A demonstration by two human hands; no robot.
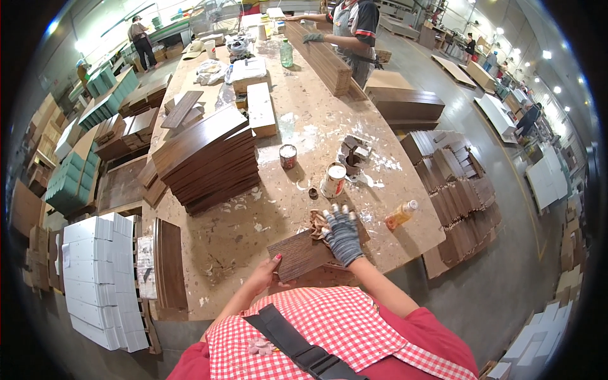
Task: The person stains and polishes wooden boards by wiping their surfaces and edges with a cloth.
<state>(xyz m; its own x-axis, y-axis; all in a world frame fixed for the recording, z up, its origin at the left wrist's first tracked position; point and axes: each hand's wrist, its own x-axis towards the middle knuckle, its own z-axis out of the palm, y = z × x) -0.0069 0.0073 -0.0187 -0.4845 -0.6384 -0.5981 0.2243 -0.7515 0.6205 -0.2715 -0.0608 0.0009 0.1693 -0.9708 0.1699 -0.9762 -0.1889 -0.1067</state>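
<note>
My bare left hand (262, 275) grips the left end of a dark brown wooden board (297, 256), thumb on top. In a grey glove with pale fingertips, my right hand (342, 233) presses a crumpled brown cloth (317, 224) onto the board's right part. The gloved fingers reach over the cloth and hide some of it. Another brown piece (361, 234) shows partly beneath the right hand. Just beyond that hand stand an open white can (333, 183) and a small dark cap (313, 193).
A tall stack of brown boards (212, 166) stands left on the worktable (221, 253). Beyond my hands are a small tin (288, 157) and a stained dark container (354, 152); an orange bottle (400, 215) is at right. A co-worker (351, 38) handles long boards (323, 60) at the far end.
</note>
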